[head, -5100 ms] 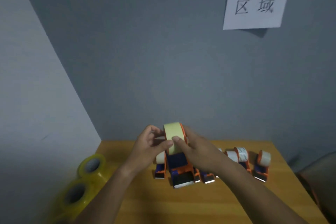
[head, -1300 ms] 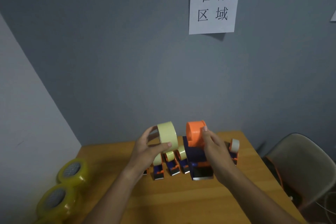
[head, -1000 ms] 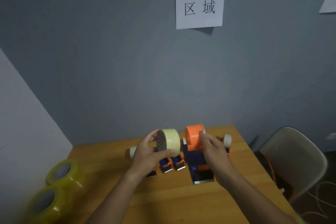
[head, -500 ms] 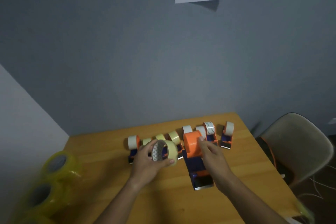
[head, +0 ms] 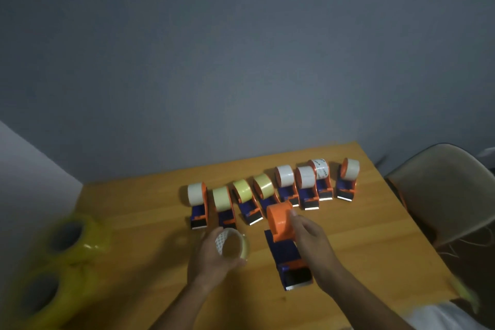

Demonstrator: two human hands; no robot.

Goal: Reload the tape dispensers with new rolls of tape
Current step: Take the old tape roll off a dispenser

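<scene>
Left hand [head: 214, 257] clamped round tape roll [head: 232, 243], near table [head: 139, 209] front edge. Right hand [head: 312, 238] grips bare dispenser [head: 286, 244] hub. Square roll's core to hub, then push fully home.

Orange-and-blue dispenser [head: 288, 249], pale yellow tape roll [head: 232, 243] with dotted core, orange-brown wooden table [head: 375, 236]

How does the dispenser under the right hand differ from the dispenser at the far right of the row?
The near dispenser shows a bare orange hub, while the far-right dispenser carries a pale roll. The right hand touches the near dispenser; nothing touches the far-right dispenser. Both have blue and orange bodies.
</scene>
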